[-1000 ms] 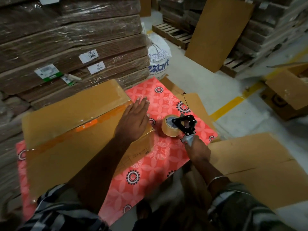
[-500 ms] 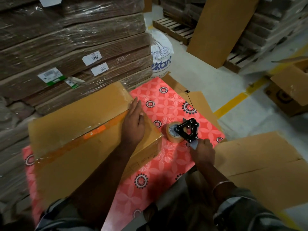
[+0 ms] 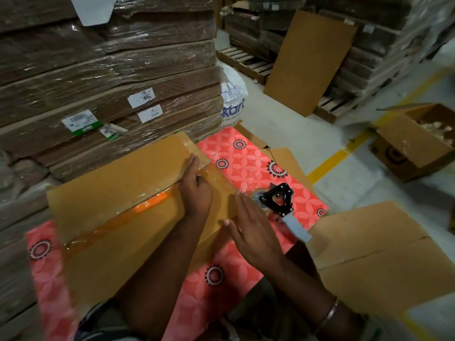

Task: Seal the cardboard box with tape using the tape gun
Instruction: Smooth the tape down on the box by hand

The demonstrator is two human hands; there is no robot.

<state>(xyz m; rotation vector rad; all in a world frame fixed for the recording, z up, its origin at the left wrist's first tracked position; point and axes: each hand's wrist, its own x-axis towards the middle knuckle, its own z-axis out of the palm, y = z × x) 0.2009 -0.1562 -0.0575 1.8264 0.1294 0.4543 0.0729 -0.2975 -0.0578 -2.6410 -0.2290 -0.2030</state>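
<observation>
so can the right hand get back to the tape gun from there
Probably yes. The tape gun lies on the red mat just beyond the open right hand, its grey handle toward the hand, nothing between them. The left hand presses the box.

White sack (image 3: 232, 99) reads "kart" in blue.

Box (image 3: 118, 193): brown cardboard, flaps shut, orange-tinted tape along its top seam, lay flat at 9 o'clock.
Tape gun (image 3: 279, 201): black-framed, lay at 3 o'clock of it.
</observation>
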